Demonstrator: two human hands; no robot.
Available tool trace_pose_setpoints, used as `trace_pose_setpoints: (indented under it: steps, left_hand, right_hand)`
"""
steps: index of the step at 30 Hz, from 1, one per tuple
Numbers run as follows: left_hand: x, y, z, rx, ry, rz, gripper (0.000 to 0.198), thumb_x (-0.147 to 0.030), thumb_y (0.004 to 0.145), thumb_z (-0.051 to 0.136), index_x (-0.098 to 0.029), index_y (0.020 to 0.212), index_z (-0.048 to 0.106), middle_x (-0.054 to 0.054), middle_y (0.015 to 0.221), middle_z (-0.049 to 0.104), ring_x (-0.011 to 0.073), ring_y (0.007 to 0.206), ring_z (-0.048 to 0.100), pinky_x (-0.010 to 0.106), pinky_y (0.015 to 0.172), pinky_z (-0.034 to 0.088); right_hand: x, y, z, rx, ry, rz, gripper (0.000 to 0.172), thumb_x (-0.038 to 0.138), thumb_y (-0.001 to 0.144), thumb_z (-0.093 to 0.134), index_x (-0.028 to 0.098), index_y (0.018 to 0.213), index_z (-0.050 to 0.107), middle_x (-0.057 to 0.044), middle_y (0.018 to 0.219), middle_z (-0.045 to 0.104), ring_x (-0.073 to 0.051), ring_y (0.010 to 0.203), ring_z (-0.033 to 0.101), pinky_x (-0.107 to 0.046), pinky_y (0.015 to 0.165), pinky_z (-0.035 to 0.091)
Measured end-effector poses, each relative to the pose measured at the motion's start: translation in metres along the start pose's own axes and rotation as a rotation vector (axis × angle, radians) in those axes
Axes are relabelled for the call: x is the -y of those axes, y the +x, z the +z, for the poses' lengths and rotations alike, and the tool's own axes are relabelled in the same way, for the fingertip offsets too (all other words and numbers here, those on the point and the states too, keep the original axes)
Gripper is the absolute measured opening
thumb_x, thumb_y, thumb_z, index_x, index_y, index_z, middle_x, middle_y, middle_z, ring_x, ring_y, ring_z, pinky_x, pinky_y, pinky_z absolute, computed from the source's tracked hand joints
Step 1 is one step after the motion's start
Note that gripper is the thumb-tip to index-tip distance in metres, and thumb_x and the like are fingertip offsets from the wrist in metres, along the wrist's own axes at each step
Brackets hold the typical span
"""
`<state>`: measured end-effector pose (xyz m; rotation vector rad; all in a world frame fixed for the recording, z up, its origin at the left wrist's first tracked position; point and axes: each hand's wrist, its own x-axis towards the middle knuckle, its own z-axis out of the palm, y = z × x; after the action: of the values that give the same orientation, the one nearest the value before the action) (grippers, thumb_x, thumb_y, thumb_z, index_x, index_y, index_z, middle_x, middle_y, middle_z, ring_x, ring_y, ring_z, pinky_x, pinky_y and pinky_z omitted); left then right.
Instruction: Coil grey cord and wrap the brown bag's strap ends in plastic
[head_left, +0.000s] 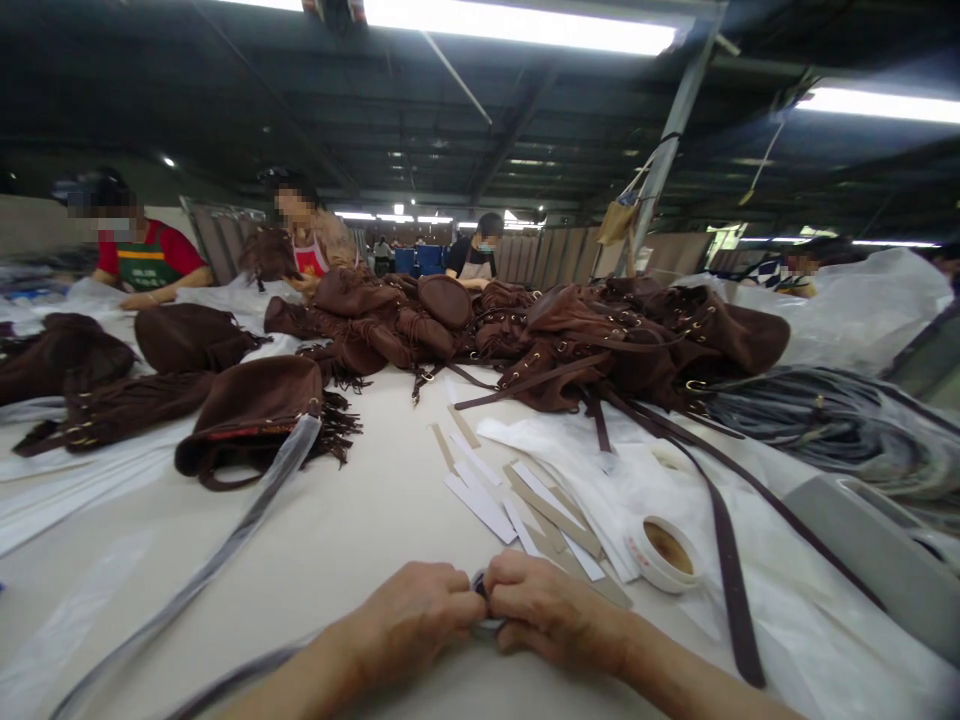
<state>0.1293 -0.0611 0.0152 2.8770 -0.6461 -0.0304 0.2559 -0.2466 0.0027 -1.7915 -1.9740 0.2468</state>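
My left hand (420, 612) and my right hand (541, 608) meet near the front of the pale table (360, 540). Both are closed, fingers bent around a small dark and whitish item (480, 588) that I cannot make out. A strap in clear plastic wrap (255, 515) runs from a brown fringed bag (259, 410) down to the lower left; another wrapped length (247, 675) passes by my left forearm. Strips of white and grey card (480, 500) lie just beyond my hands. To the right of them stands a roll of tape (664, 553).
A heap of brown bags (450, 320) spans the back of the table. Brown straps (731, 570), plastic sheeting (795, 580), a grey device (877, 550) and bundled dark straps (825, 415) lie at right. People (154, 260) work across the table.
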Motion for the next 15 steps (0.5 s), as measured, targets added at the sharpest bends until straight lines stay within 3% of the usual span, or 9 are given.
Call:
trace_pose_setpoints:
  steps: [5,9,11,13,15]
  left_hand:
    - [-0.002,0.012,0.009,-0.01,0.032,-0.079,0.009,-0.019,0.091,0.049,-0.02,0.093,0.057,0.0,0.091,0.063,0.0153,0.083,0.058,0.023,0.075,0.046]
    - [-0.03,0.019,0.037,-0.049,0.021,-0.364,0.019,-0.006,0.085,0.045,-0.016,0.099,0.056,0.008,0.098,0.065,0.0222,0.09,0.06,0.035,0.081,0.05]
    - [-0.042,0.017,0.047,-0.051,-0.021,-0.478,0.02,-0.005,0.083,0.046,-0.015,0.099,0.056,0.009,0.098,0.065,0.0246,0.09,0.061,0.037,0.08,0.051]
    - [-0.046,0.011,0.049,-0.05,-0.029,-0.461,0.016,-0.009,0.086,0.048,-0.017,0.098,0.055,0.007,0.096,0.065,0.0243,0.087,0.062,0.037,0.076,0.052]
    - [-0.043,0.002,0.043,-0.047,0.02,-0.34,0.011,-0.015,0.09,0.049,-0.02,0.098,0.054,0.004,0.093,0.064,0.0223,0.084,0.061,0.034,0.073,0.051]
  right_hand:
    - [-0.005,0.002,0.002,-0.001,-0.06,0.023,0.009,0.025,0.086,0.061,0.018,0.081,0.061,-0.005,0.092,0.061,-0.018,0.087,0.056,-0.027,0.077,0.045]
    - [0.008,0.003,0.023,-0.02,-0.304,0.234,0.01,0.015,0.088,0.053,0.016,0.089,0.063,-0.006,0.094,0.064,-0.018,0.078,0.058,-0.028,0.069,0.045]
    - [0.016,0.001,0.033,-0.045,-0.311,0.323,0.013,0.012,0.089,0.049,0.016,0.092,0.062,-0.006,0.095,0.064,-0.017,0.074,0.058,-0.027,0.065,0.044]
    - [0.021,-0.003,0.033,-0.046,-0.201,0.292,0.01,0.016,0.089,0.051,0.016,0.089,0.06,-0.006,0.093,0.063,-0.017,0.076,0.058,-0.026,0.066,0.044]
    - [0.022,-0.007,0.024,-0.024,-0.046,0.17,0.007,0.019,0.089,0.053,0.017,0.085,0.058,-0.005,0.089,0.061,-0.017,0.08,0.057,-0.026,0.07,0.045]
